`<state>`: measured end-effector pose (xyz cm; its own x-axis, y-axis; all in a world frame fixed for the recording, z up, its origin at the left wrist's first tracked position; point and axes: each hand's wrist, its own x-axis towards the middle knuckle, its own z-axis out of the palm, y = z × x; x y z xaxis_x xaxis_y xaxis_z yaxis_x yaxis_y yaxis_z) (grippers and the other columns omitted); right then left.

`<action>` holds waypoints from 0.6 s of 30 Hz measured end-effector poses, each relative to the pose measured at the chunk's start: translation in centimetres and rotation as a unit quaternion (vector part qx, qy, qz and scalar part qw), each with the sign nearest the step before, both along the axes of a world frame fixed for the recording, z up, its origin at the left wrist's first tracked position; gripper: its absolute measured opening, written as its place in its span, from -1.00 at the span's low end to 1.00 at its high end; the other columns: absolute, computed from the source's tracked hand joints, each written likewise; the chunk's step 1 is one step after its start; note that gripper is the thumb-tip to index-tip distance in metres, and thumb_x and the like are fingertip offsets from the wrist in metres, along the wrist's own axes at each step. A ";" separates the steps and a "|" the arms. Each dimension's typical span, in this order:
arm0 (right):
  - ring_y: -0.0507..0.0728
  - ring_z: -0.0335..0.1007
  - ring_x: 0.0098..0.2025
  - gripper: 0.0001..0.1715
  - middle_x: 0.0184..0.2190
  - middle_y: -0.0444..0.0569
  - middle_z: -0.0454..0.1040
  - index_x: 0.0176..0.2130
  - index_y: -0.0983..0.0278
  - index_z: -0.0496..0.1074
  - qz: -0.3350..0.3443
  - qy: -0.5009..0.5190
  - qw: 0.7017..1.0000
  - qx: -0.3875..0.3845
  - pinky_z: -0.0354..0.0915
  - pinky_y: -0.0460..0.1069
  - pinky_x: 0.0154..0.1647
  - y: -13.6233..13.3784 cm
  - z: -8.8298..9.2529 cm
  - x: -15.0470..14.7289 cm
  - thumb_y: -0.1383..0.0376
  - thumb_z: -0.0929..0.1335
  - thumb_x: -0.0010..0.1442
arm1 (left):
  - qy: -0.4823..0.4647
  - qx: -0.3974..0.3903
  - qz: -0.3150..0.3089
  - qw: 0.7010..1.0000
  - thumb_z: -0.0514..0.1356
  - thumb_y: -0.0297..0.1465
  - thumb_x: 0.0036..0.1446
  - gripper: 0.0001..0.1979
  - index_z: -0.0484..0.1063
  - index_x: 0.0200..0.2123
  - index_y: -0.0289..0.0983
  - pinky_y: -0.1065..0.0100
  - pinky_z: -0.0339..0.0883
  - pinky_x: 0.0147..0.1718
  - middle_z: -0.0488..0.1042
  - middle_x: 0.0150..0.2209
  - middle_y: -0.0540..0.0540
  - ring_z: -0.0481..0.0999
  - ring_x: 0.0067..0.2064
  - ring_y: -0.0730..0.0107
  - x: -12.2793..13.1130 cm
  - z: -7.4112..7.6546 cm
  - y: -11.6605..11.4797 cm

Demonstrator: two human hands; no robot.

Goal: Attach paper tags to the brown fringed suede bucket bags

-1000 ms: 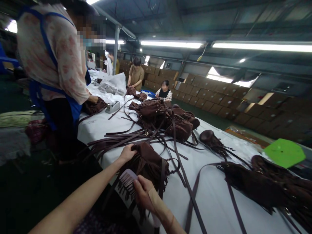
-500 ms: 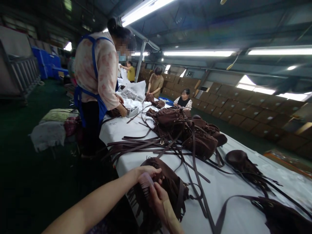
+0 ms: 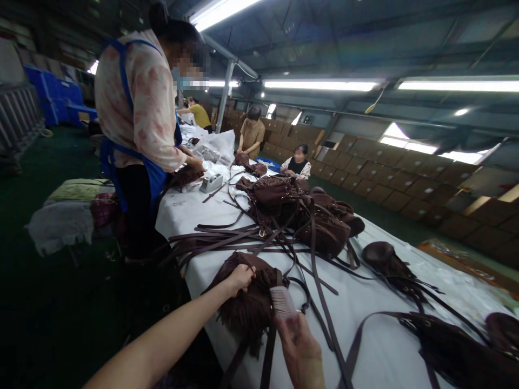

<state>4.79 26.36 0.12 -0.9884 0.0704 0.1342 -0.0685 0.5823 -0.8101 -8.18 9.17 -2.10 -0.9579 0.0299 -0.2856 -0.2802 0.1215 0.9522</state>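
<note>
A dark brown fringed bag point(image 3: 247, 305) lies at the near edge of the white-covered table. My left hand point(image 3: 242, 278) is closed on the upper part of this bag, its fingers pinching the brown material. In my right hand point(image 3: 299, 343) is a pale comb point(image 3: 283, 302), held by its lower end with the teeth facing left. The comb is beside the bag's right side, near a strap and a ring. Fringe hangs along the bag's front and lower edge.
More brown bags point(image 3: 324, 229) and long straps point(image 3: 219, 237) lie across the table point(image 3: 178, 213). A person in a blue apron point(image 3: 141, 102) stands at the left. Other people are farther back. Cartons point(image 3: 377, 173) line the right.
My right hand and the comb have moved right, off the front fringe. My left hand now pinches the bag's top. The view has shifted, and more of the bag shows.
</note>
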 end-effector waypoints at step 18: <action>0.16 0.34 -0.60 -0.51 -0.68 -0.16 0.40 -0.42 0.16 0.28 -0.179 0.039 0.978 0.104 0.22 0.02 -0.52 15.0 7.2 -7.1 -0.12 0.35 -0.22 | 0.179 -0.437 -0.173 0.865 0.39 -0.25 -0.27 -0.12 0.24 0.19 -0.25 -0.58 -0.33 0.04 0.16 0.20 -0.43 0.04 0.23 -0.45 3.0 1.6 9.3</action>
